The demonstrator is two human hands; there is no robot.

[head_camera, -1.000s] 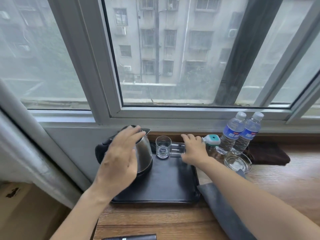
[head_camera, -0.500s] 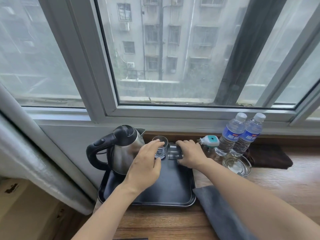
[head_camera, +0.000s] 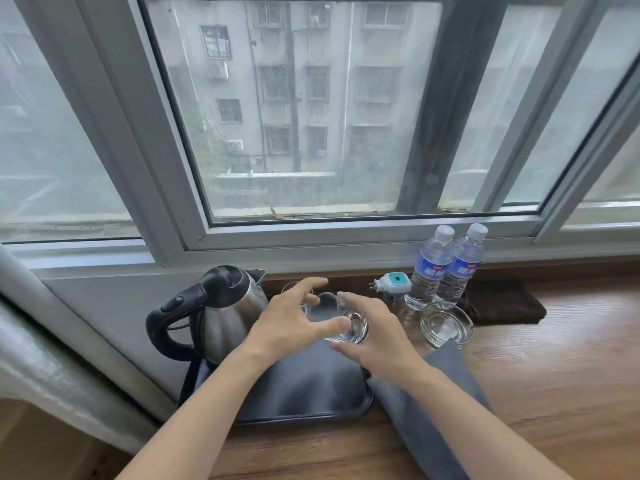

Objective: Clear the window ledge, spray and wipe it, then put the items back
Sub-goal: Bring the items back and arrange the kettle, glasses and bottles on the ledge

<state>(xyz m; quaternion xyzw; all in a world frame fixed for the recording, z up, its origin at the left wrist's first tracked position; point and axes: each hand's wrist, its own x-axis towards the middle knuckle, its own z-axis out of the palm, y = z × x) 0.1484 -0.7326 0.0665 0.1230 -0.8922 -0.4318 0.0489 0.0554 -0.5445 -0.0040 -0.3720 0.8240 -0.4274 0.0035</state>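
A wooden window ledge [head_camera: 554, 375] runs beneath a large window looking out on a grey apartment block. Above a black tray [head_camera: 304, 393], the right hand [head_camera: 377, 334] grips a clear glass [head_camera: 341, 322] tipped on its side, fingers curled round it. The left hand [head_camera: 287, 327] meets it from the other side, thumb against the glass and fingers spread (whether it truly grips is unclear). A second glass [head_camera: 289, 289] peeks out behind the left fingers. Left on the tray stands a steel kettle [head_camera: 225, 313]. To the right sit a glass ashtray [head_camera: 446, 327], a small plug-in device [head_camera: 393, 284], two water bottles [head_camera: 446, 268], a dark folded cloth [head_camera: 505, 306] and, under the right forearm, a grey cloth [head_camera: 433, 410].
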